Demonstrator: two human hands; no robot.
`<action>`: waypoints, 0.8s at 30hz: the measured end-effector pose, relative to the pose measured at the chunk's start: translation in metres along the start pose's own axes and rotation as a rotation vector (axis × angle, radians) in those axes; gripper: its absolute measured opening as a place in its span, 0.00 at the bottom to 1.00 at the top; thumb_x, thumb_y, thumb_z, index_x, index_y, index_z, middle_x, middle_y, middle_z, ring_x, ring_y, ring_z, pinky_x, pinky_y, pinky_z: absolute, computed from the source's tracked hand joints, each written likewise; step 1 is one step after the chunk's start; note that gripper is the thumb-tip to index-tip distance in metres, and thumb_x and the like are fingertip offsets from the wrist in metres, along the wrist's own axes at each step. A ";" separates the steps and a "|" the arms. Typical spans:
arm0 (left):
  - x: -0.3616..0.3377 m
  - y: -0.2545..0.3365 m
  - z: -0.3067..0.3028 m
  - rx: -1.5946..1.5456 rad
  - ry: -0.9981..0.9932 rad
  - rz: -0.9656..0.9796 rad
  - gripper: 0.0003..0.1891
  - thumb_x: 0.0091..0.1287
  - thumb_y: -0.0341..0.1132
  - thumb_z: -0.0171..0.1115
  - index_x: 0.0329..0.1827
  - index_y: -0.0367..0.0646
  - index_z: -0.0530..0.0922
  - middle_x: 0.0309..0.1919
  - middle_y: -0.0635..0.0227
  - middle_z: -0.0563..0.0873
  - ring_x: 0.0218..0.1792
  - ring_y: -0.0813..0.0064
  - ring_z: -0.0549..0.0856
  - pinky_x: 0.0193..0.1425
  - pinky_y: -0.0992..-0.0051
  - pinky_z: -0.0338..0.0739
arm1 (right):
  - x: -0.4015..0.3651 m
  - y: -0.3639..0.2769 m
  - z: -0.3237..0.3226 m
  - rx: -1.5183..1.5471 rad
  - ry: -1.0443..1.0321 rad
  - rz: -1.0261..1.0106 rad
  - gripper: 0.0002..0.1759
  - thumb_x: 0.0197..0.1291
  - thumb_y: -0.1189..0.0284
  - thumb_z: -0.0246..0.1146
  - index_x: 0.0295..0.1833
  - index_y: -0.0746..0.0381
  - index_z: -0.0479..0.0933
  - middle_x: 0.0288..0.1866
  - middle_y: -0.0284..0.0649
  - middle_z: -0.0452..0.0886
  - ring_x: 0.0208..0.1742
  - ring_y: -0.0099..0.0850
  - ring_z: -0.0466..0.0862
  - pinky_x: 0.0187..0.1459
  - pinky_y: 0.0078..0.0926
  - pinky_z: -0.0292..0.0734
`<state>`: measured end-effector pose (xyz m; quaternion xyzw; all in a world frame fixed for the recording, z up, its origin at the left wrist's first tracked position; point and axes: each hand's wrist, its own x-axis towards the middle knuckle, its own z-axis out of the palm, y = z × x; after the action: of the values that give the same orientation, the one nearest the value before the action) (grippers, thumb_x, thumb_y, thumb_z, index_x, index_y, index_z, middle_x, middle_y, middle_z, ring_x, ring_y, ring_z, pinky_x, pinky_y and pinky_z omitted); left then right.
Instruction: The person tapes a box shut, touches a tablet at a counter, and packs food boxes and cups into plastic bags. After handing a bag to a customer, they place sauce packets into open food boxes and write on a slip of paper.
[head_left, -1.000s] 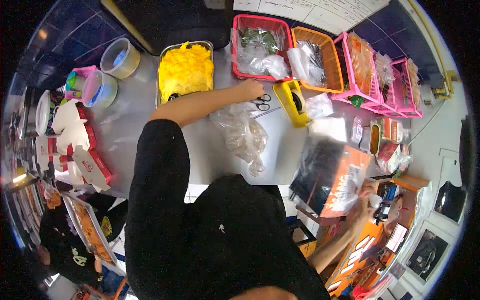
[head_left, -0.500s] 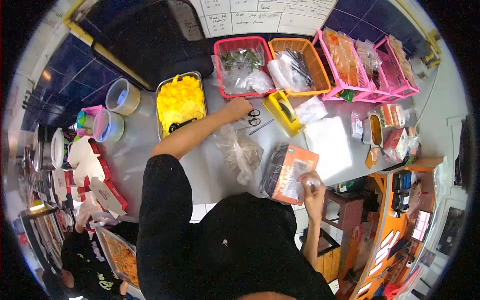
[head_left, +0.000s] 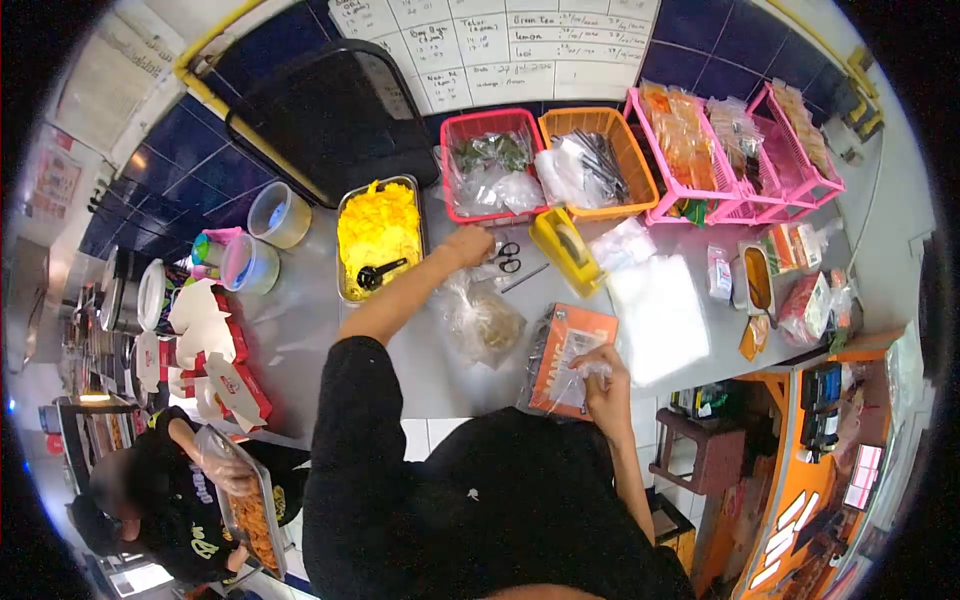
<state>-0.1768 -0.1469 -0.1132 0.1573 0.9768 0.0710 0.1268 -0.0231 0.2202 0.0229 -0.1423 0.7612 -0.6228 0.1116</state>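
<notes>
Tbh the bagged orange box point(head_left: 588, 325), just nearside of the yellow tape dispenser point(head_left: 566, 252), is best kept level while its clear plastic point(head_left: 597, 369) is pinched by the right hand point(head_left: 606, 390); the left hand's point(head_left: 470, 244) finger state can't be made out.

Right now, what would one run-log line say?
left hand: near scissors | right hand: fingers gripping plastic at orange box | clear bag: on table | co-worker: holding tray

Scissors point(head_left: 509, 258) beside clear bag point(head_left: 482, 322).
</notes>
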 end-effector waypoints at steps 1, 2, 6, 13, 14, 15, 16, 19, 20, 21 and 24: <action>0.005 0.001 0.006 0.026 -0.035 -0.075 0.07 0.53 0.35 0.66 0.34 0.51 0.88 0.33 0.56 0.89 0.37 0.52 0.88 0.44 0.57 0.83 | 0.000 -0.001 -0.002 -0.004 -0.004 0.012 0.12 0.54 0.91 0.49 0.35 0.69 0.77 0.38 0.40 0.78 0.43 0.31 0.80 0.49 0.24 0.72; 0.011 -0.004 0.012 0.034 -0.030 -0.078 0.07 0.53 0.35 0.66 0.34 0.51 0.88 0.33 0.56 0.89 0.37 0.52 0.88 0.44 0.57 0.83 | 0.001 -0.001 -0.004 0.000 -0.004 0.003 0.12 0.54 0.91 0.49 0.35 0.69 0.77 0.38 0.40 0.78 0.43 0.31 0.80 0.49 0.24 0.72; 0.012 -0.008 0.021 0.043 0.064 -0.030 0.05 0.55 0.36 0.64 0.31 0.50 0.88 0.31 0.56 0.88 0.36 0.53 0.88 0.42 0.57 0.83 | -0.003 -0.003 -0.007 -0.090 0.001 -0.040 0.19 0.49 0.91 0.51 0.41 0.68 0.83 0.37 0.42 0.75 0.42 0.34 0.79 0.49 0.24 0.72; -0.006 0.006 -0.012 0.162 0.121 -0.045 0.08 0.57 0.36 0.62 0.24 0.43 0.83 0.29 0.55 0.87 0.34 0.53 0.88 0.40 0.57 0.82 | -0.003 0.012 -0.009 -0.150 -0.006 -0.135 0.23 0.46 0.91 0.54 0.45 0.66 0.85 0.38 0.43 0.73 0.42 0.39 0.79 0.49 0.26 0.73; -0.009 0.009 -0.018 0.165 0.121 -0.048 0.08 0.57 0.36 0.62 0.24 0.43 0.83 0.29 0.55 0.87 0.34 0.53 0.88 0.40 0.57 0.82 | -0.004 0.011 -0.010 -0.147 -0.007 -0.137 0.23 0.46 0.91 0.54 0.45 0.66 0.85 0.38 0.43 0.73 0.42 0.39 0.79 0.49 0.26 0.73; -0.014 0.012 -0.024 0.124 0.195 -0.008 0.08 0.58 0.35 0.62 0.25 0.42 0.83 0.31 0.56 0.87 0.35 0.54 0.87 0.41 0.58 0.82 | -0.004 0.009 -0.011 -0.133 -0.009 -0.113 0.23 0.46 0.92 0.54 0.45 0.66 0.85 0.39 0.44 0.75 0.43 0.39 0.80 0.49 0.26 0.74; -0.020 0.018 -0.036 0.082 0.269 0.032 0.07 0.59 0.34 0.62 0.26 0.42 0.83 0.34 0.57 0.88 0.36 0.55 0.87 0.42 0.59 0.81 | -0.004 0.008 -0.012 -0.120 -0.010 -0.090 0.23 0.46 0.92 0.54 0.46 0.66 0.85 0.40 0.44 0.76 0.44 0.39 0.81 0.49 0.26 0.75; -0.039 0.039 -0.077 -0.086 0.504 0.079 0.04 0.59 0.31 0.65 0.30 0.41 0.86 0.39 0.57 0.87 0.38 0.55 0.85 0.44 0.62 0.81 | -0.004 0.014 -0.012 -0.073 0.017 -0.147 0.22 0.47 0.92 0.55 0.46 0.65 0.85 0.42 0.45 0.80 0.45 0.38 0.83 0.50 0.26 0.76; -0.049 0.058 -0.098 -0.090 0.503 0.074 0.04 0.59 0.31 0.65 0.30 0.41 0.86 0.39 0.57 0.87 0.38 0.55 0.85 0.44 0.62 0.81 | -0.004 0.017 -0.013 -0.075 0.012 -0.144 0.22 0.47 0.92 0.55 0.46 0.65 0.85 0.42 0.45 0.80 0.45 0.38 0.83 0.50 0.26 0.76; -0.065 0.086 -0.121 -0.213 0.563 -0.008 0.04 0.59 0.30 0.67 0.35 0.42 0.86 0.38 0.60 0.87 0.37 0.60 0.85 0.44 0.65 0.80 | -0.003 0.021 -0.015 -0.054 0.014 -0.158 0.22 0.48 0.91 0.55 0.45 0.65 0.85 0.42 0.44 0.82 0.46 0.37 0.84 0.50 0.26 0.76; -0.118 0.183 -0.158 -0.694 0.609 -0.204 0.08 0.61 0.29 0.70 0.43 0.43 0.86 0.35 0.67 0.87 0.36 0.72 0.84 0.42 0.72 0.79 | 0.002 0.035 -0.015 0.029 0.014 -0.109 0.18 0.52 0.89 0.57 0.46 0.65 0.85 0.42 0.43 0.85 0.47 0.33 0.84 0.50 0.26 0.77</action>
<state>-0.0586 -0.0288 0.0971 -0.0193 0.8987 0.4231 -0.1141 -0.0324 0.2394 -0.0083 -0.1776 0.7438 -0.6400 0.0743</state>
